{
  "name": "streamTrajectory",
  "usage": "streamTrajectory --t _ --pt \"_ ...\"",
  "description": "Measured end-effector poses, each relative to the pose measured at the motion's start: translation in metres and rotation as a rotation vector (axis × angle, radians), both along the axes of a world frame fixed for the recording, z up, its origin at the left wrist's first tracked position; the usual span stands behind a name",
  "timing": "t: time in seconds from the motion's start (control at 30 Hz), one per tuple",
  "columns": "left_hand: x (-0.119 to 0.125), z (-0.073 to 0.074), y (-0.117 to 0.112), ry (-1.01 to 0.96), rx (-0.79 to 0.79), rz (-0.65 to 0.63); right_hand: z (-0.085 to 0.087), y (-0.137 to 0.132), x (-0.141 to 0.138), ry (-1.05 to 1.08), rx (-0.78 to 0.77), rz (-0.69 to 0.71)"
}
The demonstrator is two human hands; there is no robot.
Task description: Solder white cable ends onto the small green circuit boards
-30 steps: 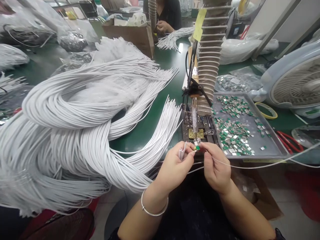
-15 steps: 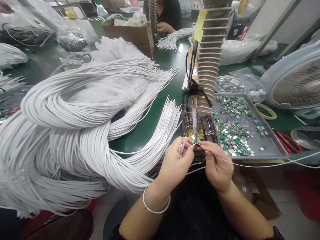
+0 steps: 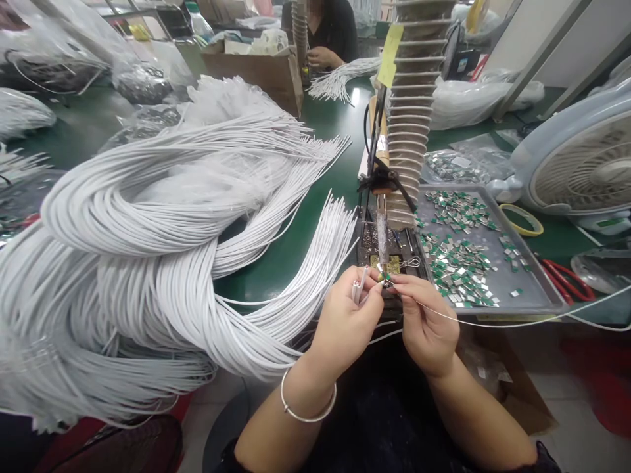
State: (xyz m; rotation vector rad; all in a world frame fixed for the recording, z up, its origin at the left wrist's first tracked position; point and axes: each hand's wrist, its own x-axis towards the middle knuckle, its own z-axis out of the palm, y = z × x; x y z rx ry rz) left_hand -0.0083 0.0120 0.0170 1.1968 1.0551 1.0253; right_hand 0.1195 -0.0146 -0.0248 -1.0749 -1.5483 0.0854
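A small green board (image 3: pixel 387 277) sits pinched in the left hand (image 3: pixel 348 316), a thin white wire (image 3: pixel 493 325) curving from the right hand (image 3: pixel 430 323).

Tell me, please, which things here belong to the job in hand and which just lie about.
In the job, apparently: thin white wire in the right hand; white cable ends in the left hand; small green-and-silver board between the hands; tan-handled soldering iron; grey tray of similar boards.

Lying about, apparently: yellow tape ring; red-handled tool; brown cardboard box.
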Motion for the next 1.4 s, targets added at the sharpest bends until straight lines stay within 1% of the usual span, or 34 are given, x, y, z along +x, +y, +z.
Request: streamTrajectory --t 0.13,0.43,0.63,0.7,0.8,0.93,1.1,1.17,1.27,1.33,1.4 --pt "-0.001 0.0 -0.002 -0.004 0.025 -0.001 0.003 0.0 -0.001 -0.004 0.014 0.01" --pt "-0.001 -0.001 -0.001 -0.011 0.029 0.001 0.001 0.0 -0.001 -0.009 -0.003 0.021" --pt "-0.003 -0.008 -0.003 0.016 0.042 -0.028 0.001 -0.003 -0.001 -0.012 -0.028 0.018" --pt "-0.005 -0.011 -0.004 0.035 0.047 -0.051 0.0 -0.005 0.0 -0.014 -0.04 0.011" --pt "-0.008 -0.014 -0.008 0.094 0.08 -0.119 -0.002 -0.009 0.001 -0.013 -0.067 0.0" --pt "-0.011 -0.02 -0.019 0.136 0.124 -0.203 -0.002 -0.016 0.003 -0.035 -0.104 0.013" --pt "-0.011 -0.029 -0.033 0.115 0.071 -0.238 0.0 -0.028 0.009 -0.106 -0.094 0.042" --pt "-0.01 -0.032 -0.036 0.104 0.048 -0.202 0.0 -0.033 0.014 -0.123 -0.111 0.061" --pt "-0.01 -0.034 -0.037 0.107 0.072 -0.076 0.0 -0.04 0.022 -0.133 -0.15 0.05" --pt "-0.012 -0.034 -0.037 0.14 0.064 -0.034 0.0 -0.042 0.028 -0.147 -0.16 -0.003" --pt "-0.014 -0.032 -0.036 0.176 0.005 -0.054 0.002 -0.04 0.037 -0.165 -0.158 -0.101"
